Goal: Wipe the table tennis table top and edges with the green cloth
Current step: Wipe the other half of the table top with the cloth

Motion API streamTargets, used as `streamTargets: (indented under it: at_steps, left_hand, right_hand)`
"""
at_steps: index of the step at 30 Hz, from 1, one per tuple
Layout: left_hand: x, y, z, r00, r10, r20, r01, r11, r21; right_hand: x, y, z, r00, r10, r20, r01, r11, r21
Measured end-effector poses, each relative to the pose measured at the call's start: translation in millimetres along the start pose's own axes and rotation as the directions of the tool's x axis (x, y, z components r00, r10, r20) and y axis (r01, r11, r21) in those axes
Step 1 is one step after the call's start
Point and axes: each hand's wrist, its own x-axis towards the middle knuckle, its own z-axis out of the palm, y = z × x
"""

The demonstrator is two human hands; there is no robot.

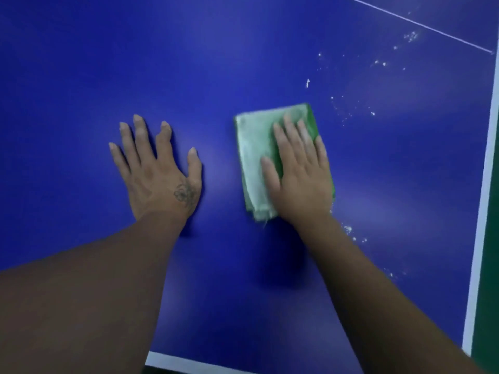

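The blue table tennis table top [243,63] fills the view. A folded green cloth [256,147] lies flat on it right of centre. My right hand [299,171] presses on the cloth with straight fingers, covering its right half. My left hand [159,168] rests flat on the bare blue surface to the left of the cloth, fingers spread, a hand's width from it. White specks and crumbs [378,63] are scattered over the surface to the right of the cloth, and more specks [348,229] lie beside my right wrist.
The table's white edge stripe [483,211] runs down the right side, with a dark green floor [490,292] beyond it. The near white edge [172,361] shows at the bottom. A thin white line [418,24] crosses the far right corner.
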Motion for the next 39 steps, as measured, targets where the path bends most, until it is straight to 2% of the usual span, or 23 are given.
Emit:
streamTargets:
  at_steps: [3, 6, 11, 16, 21, 25, 29, 35, 39]
  left_hand:
    - [1.7, -1.6, -1.6, 1.0, -0.005, 0.024, 0.005, 1.0, -0.01]
    - [2.1, -1.3, -2.9, 1.0, -0.005, 0.019, 0.005, 1.0, -0.021]
    - [1.9, -1.8, -3.1, 1.0, 0.002, 0.002, -0.002, 1.0, -0.027]
    - [2.1, -1.8, 0.2, 1.0, 0.004, -0.013, -0.004, 1.0, -0.019]
    - [1.4, -3.0, 2.3, 0.999, 0.023, -0.03, -0.023, 1.0, 0.003]
    - [1.2, -2.6, 3.8, 0.999, 0.025, -0.032, -0.025, 1.0, 0.015]
    - [1.3, -4.6, 4.5, 1.0, 0.028, -0.006, -0.028, 0.999, 0.021]
    - [1.7, -4.6, 2.4, 0.999, 0.023, 0.04, -0.024, 1.0, 0.016]
    - [0.6, -5.6, 2.5, 0.999, 0.015, 0.043, -0.016, 1.0, 0.013]
  right_hand:
    - [57.0, -1.5, 0.2, 0.992, 0.109, 0.068, -0.11, 0.994, 0.007]
    - [68.9, -7.8, 3.5, 0.983, 0.169, 0.066, -0.17, 0.985, 0.01]
    - [9.3, -22.9, 5.9, 0.981, 0.193, -0.03, -0.193, 0.981, -0.01]
    - [-31.9, -34.1, 11.5, 0.989, 0.144, -0.018, -0.145, 0.987, -0.064]
    - [70.0, -43.7, 16.5, 0.982, 0.182, -0.049, -0.184, 0.982, -0.035]
    - [166.4, -32.7, 16.5, 0.977, 0.21, 0.037, -0.209, 0.977, -0.03]
    - [198.9, 2.3, 6.6, 0.961, 0.271, 0.051, -0.27, 0.963, -0.024]
    - [165.9, 42.7, -8.1, 0.866, 0.5, 0.008, -0.499, 0.866, -0.043]
    - [166.1, 7.6, -1.1, 0.75, 0.66, -0.043, -0.661, 0.746, -0.082]
